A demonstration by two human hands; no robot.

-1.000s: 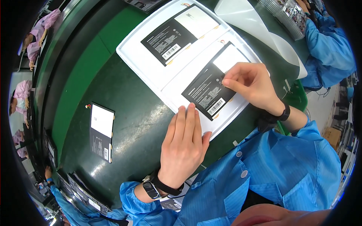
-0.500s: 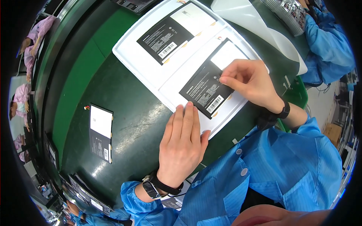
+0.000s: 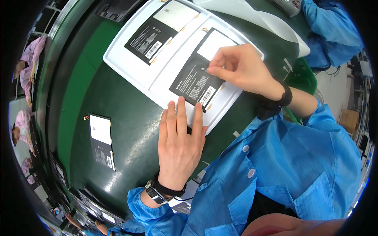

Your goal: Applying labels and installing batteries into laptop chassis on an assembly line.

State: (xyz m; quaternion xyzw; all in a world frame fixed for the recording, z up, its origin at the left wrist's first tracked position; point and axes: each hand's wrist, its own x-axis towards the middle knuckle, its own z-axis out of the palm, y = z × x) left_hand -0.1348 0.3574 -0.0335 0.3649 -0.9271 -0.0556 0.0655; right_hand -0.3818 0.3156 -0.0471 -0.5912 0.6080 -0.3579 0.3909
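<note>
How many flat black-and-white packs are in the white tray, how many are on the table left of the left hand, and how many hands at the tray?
Packs in the white tray: 2
Pack on the green table, left of the left hand: loose pack, 1
Hands, left hand and right hand: 2
Total: 5

Glossy dark-green tabletop (image 3: 134,118), and on it a shallow white plastic tray (image 3: 126,70); a flat, rectangular black-and-white pack (image 3: 101,137) lies left, a curling whitish sheet (image 3: 271,24) beyond!
</note>
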